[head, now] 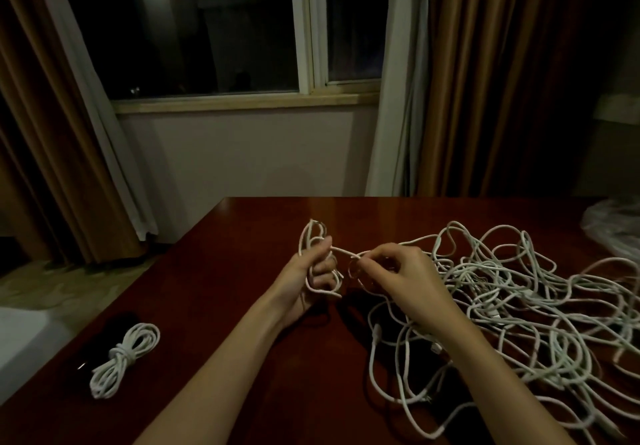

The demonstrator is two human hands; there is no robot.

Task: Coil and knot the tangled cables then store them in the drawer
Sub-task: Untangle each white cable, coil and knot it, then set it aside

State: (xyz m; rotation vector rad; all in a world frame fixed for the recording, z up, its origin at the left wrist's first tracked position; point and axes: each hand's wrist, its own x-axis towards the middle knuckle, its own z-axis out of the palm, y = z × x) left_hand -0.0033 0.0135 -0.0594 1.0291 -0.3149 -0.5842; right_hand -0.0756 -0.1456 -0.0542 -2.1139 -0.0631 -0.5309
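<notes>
A glossy reddish-brown wooden table [242, 306] stands before a dark window [214, 29] flanked by brown curtains [485, 81]. The left hand [311, 271] grips a small coil of white cable [313, 236]; the right hand [398, 271] pinches its strand beside it. A tangled heap of white cables [519, 299] sprawls at right; 1 knotted white bundle [123, 358] lies at left.

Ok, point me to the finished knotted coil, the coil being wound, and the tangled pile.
knotted coil [122, 358], head view, on its knotted middle.
coil being wound [311, 236], head view, on the loops above the left hand.
tangled pile [512, 292], head view, on strands near its middle.
</notes>
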